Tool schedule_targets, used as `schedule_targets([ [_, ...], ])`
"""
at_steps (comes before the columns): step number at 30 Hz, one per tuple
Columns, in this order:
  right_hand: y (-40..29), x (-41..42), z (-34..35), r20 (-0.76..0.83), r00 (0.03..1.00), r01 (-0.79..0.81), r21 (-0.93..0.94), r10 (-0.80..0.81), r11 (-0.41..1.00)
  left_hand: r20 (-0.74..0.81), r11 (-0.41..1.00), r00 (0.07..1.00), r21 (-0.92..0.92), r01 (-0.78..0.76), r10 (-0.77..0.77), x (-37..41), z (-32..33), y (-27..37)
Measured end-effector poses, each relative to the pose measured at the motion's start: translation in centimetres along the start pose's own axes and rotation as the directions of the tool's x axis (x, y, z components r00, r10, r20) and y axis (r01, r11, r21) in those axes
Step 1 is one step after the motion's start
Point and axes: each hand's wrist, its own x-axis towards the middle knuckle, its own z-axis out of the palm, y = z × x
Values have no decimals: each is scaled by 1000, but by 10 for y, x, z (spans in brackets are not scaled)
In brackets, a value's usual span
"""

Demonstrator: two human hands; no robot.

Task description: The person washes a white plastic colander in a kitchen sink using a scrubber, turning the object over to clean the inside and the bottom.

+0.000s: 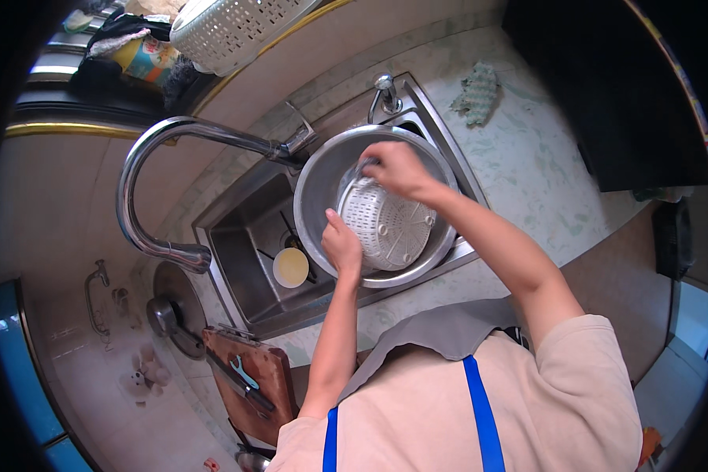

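A white perforated plastic colander (383, 227) is tipped on its side inside a large stainless steel basin (312, 194), its footed base facing me. My left hand (342, 245) grips the colander's left side, thumb pointing up. At the colander's upper rim, my right hand (398, 171) is bent over with its fingers pinching a small grey thing (369, 167). Motion blur and the fingers hide what that thing is. The basin sits over the right part of a stainless steel double sink (227, 236).
A chrome gooseneck faucet (131, 177) arches over the left bowl, where a small yellow-bottomed bowl (291, 267) sits. A green-white cloth (478, 94) lies on the right counter. At lower left, a knife (242, 377) and a peeler (243, 371) rest on a wooden cutting board (271, 360) beside a pot lid (180, 301).
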Motion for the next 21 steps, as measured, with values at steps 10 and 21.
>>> schedule_targets([
  [10, 15, -1, 7, 26, 999, 41, -240, -36, 970, 63, 999, 998, -44, -17, 19, -3, 1, 7],
  [21, 77, 7, -2, 77, 953, -270, -214, 292, 939, 116, 996, 993, -87, 0, 11, 7, -1, -1],
])
